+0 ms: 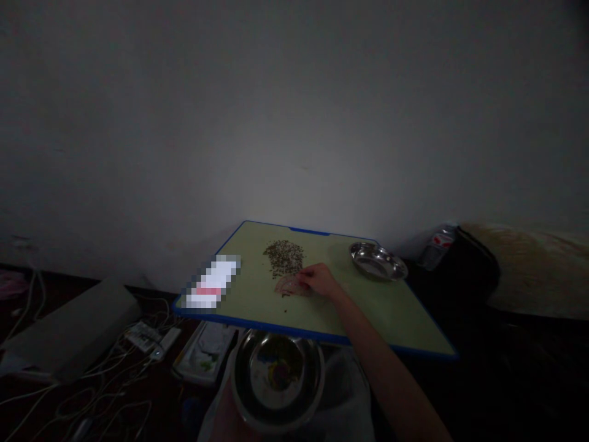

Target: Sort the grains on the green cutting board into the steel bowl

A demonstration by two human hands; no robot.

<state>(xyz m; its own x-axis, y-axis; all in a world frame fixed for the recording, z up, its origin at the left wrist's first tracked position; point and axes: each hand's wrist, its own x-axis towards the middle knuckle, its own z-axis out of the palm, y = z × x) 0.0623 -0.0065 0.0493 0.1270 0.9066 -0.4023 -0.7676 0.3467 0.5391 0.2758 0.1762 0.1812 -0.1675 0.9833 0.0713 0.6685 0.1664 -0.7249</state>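
My right hand (319,280) is over the pale green, blue-edged board (381,307), its fingers pinched on a thin, see-through reddish piece whose exact kind I cannot make out (289,284). Just beyond that piece lies a spread of small dark grains (284,255), with a few stray bits nearer the front edge. Below the board's front edge, a round metal bowl (277,405) has some yellowish and dark matter or reflections inside. At its lower left side my left hand (227,412) grips it, dim, with most fingers hidden under the bowl.
A shallow metal dish (377,262) sits at the board's right, and a blurred-out bright rectangle (212,283) at its left. A plastic bottle (439,247) leans beyond the right edge. Left on the floor are a grey box (73,331), a power strip (164,344), tangled cables and a white tray (205,353).
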